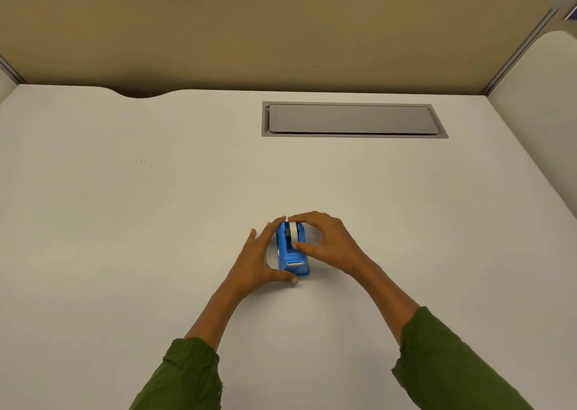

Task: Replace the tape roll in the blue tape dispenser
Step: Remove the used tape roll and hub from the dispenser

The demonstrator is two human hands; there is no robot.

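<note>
A small blue tape dispenser point(292, 258) stands on the white desk point(156, 222), its metal cutter facing me. A tape roll point(293, 231) with a white outer band sits in its cradle at the far end. My left hand point(260, 258) cups the dispenser's left side, thumb at the near corner and fingertips at the far top. My right hand point(326, 241) reaches in from the right, with forefinger on top of the roll and thumb on its near side. The roll's right half is hidden by my fingers.
A grey cable hatch point(352, 119) is set flush into the desk at the back. A tan partition point(281, 34) walls off the far edge, with a curved notch point(137, 92) in the desk at the back left. A pale side panel point(546, 113) stands on the right.
</note>
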